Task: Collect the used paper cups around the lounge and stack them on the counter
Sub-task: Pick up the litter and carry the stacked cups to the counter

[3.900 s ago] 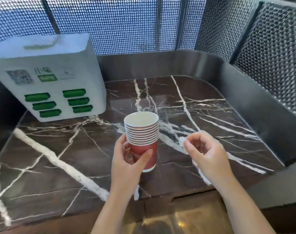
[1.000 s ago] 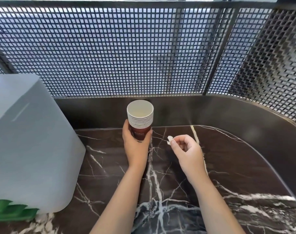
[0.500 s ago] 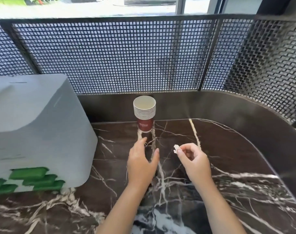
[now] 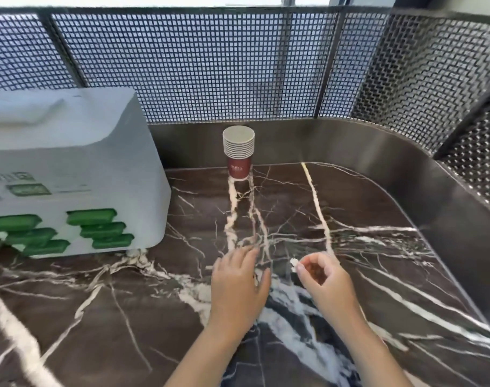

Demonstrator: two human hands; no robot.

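A stack of red and white paper cups (image 4: pixel 238 152) stands upright at the back of the dark marble counter (image 4: pixel 350 213), close to the metal back wall. Nothing touches it. My left hand (image 4: pixel 238 283) hovers over the counter's middle, well in front of the stack, fingers relaxed and holding nothing. My right hand (image 4: pixel 322 277) is beside it on the right, its thumb and fingers curled and pinching a small white scrap (image 4: pixel 293 263).
A white box with green slots (image 4: pixel 68 174) fills the counter's left side. A curved metal wall (image 4: pixel 447 191) with mesh screen (image 4: pixel 224 65) above it rims the back and right.
My left hand set the cup stack down at the back of the counter, let go, and drew back toward me. My right hand drew back too, still pinching the white scrap.
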